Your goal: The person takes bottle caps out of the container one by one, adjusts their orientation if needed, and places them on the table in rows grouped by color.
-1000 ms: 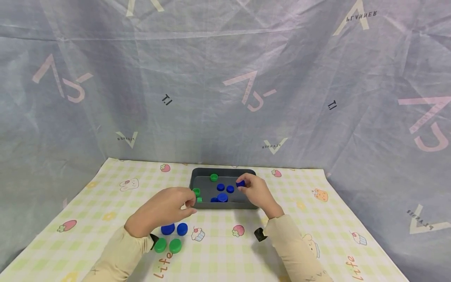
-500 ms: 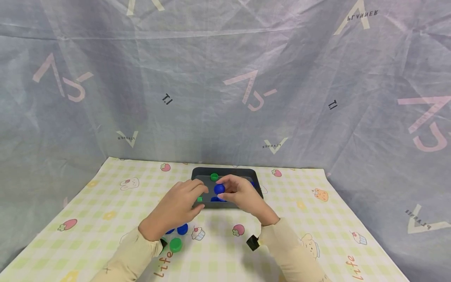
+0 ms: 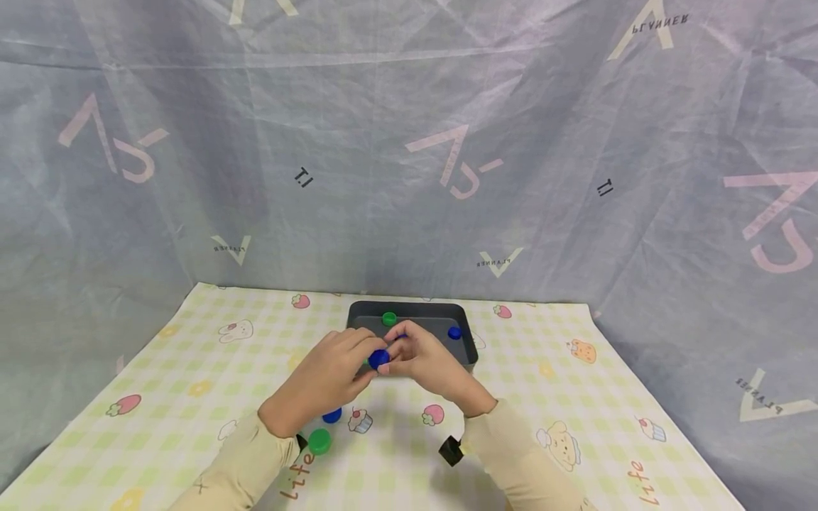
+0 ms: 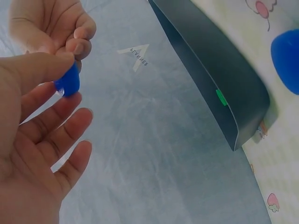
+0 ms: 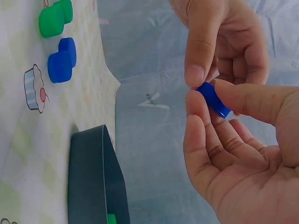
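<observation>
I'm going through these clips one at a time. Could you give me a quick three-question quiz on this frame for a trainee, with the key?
1. What colour is the held cap, pinched by both the left hand and the right hand?

2. True or false: in the head view, the green cap near the far wall of the tray lies inside it.

3. In the right wrist view, how many caps lie on the tablecloth?
A) two
B) three
C) four

Key: 1. Blue. 2. True. 3. C: two green ones and two blue ones.
</observation>
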Action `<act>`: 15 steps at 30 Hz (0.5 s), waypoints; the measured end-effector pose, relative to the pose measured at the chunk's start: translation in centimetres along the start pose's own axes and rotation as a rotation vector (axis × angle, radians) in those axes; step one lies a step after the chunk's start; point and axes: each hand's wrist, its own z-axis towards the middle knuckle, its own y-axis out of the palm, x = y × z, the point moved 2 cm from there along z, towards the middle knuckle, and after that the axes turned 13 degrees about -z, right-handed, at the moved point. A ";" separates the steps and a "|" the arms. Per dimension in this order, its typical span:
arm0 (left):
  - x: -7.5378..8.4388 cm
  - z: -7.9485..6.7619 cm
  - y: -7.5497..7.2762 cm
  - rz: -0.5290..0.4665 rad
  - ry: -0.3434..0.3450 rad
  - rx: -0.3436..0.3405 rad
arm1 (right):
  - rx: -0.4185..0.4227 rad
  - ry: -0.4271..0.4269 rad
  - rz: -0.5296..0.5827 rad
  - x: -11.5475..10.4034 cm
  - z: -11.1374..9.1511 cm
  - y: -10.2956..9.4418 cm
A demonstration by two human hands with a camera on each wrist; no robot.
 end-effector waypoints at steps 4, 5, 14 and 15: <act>-0.2 -0.1 0.2 0.014 0.004 -0.017 | -0.031 -0.002 -0.027 0.2 0.1 0.1; -0.2 -0.2 0.3 0.018 0.000 -0.025 | -0.033 -0.001 -0.060 0.3 0.1 0.1; -1.0 -0.9 1.1 0.019 -0.180 -0.187 | 0.117 -0.035 -0.319 0.9 0.1 -0.9; -1.2 -1.0 1.3 0.019 -0.205 -0.213 | 0.133 -0.028 -0.321 0.8 0.1 -1.1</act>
